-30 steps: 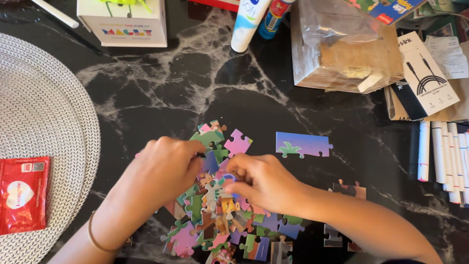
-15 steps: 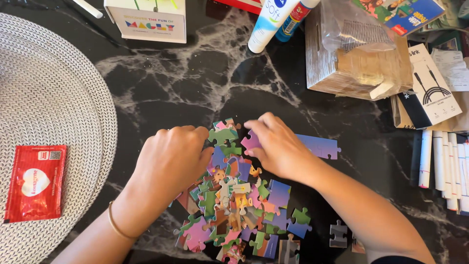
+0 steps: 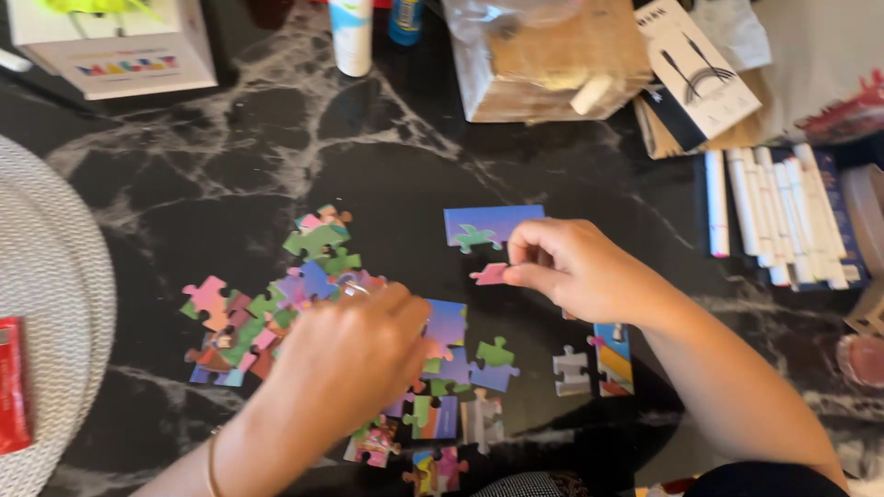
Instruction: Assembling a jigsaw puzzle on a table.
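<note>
My right hand (image 3: 580, 270) pinches a small pink puzzle piece (image 3: 489, 273) just below a joined purple-blue puzzle section (image 3: 488, 225) on the black marble table (image 3: 387, 175). My left hand (image 3: 354, 352) rests palm down on a loose pile of colourful puzzle pieces (image 3: 276, 304), its fingers curled over some of them; whether it grips one is hidden. More loose pieces lie near the table's front edge (image 3: 442, 414). A few pieces (image 3: 594, 364) sit under my right forearm.
A woven white placemat (image 3: 46, 304) with a red packet (image 3: 11, 387) lies at the left. A white box (image 3: 115, 41), tubes (image 3: 352, 32), a bagged cardboard box (image 3: 543, 60), a flat carton (image 3: 695, 69) and white markers (image 3: 783, 207) line the back and right.
My right hand has left the pile and moved right and up, now holding a pink piece by the purple section. The view has shifted, and the pile looks more spread out.
</note>
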